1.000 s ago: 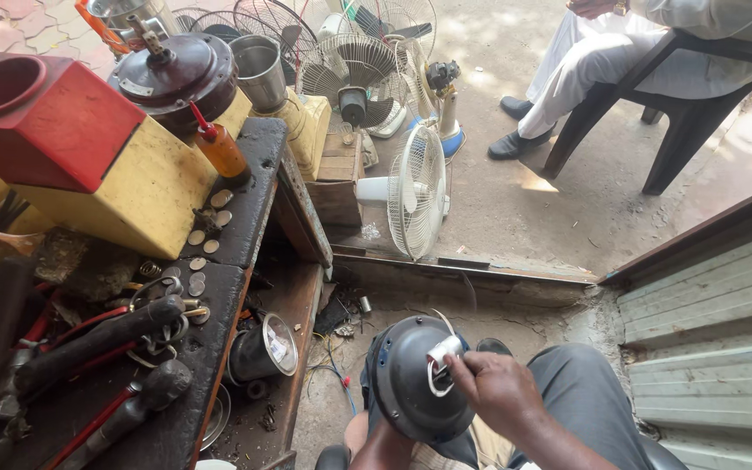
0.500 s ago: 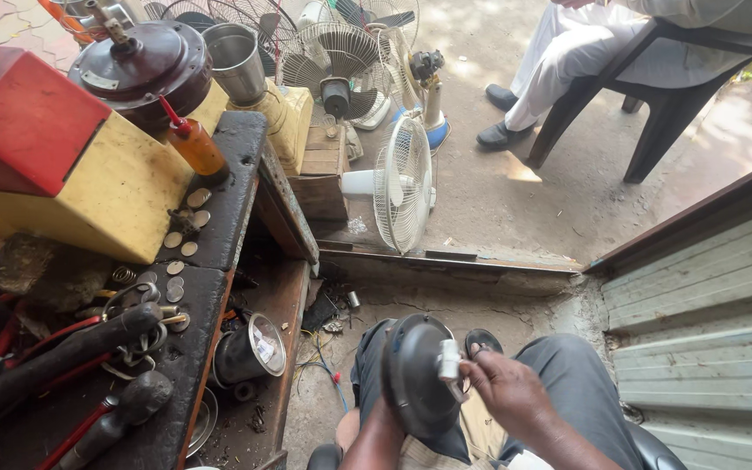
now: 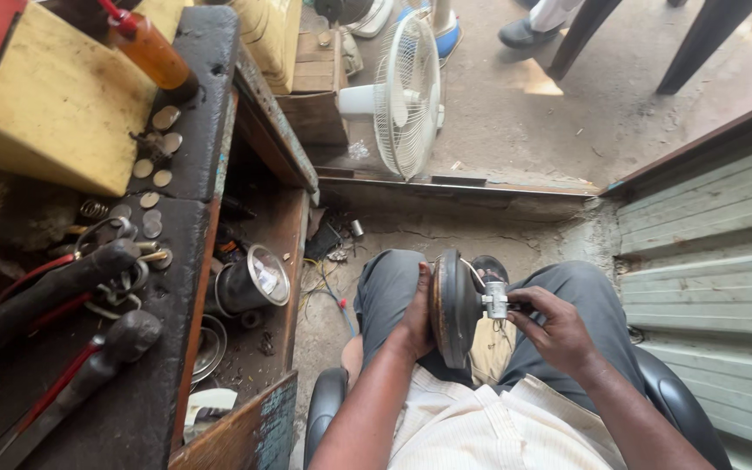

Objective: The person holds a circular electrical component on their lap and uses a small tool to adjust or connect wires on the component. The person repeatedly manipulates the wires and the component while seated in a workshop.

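I sit with a round dark motor housing [image 3: 456, 305] held on edge over my lap. My left hand [image 3: 417, 320] presses flat against its left face. My right hand [image 3: 554, 329] grips a small metal fitting [image 3: 495, 300] that sticks out of the housing's right face, with a dark tool handle under the fingers. My grey trousers [image 3: 393, 287] lie below.
A grimy workbench [image 3: 193, 200] stands at left with heavy dark tools [image 3: 54, 287], washers, a yellow box [image 3: 54, 104] and an orange oil bottle [image 3: 150, 52]. A metal pot [image 3: 250, 278] sits on a lower shelf. A white table fan [image 3: 406, 91] stands ahead; corrugated shutter [image 3: 707, 252] at right.
The view has tilted down and closer to my lap. The housing has turned from facing me to standing on edge, and my left hand now lies flat against its side.
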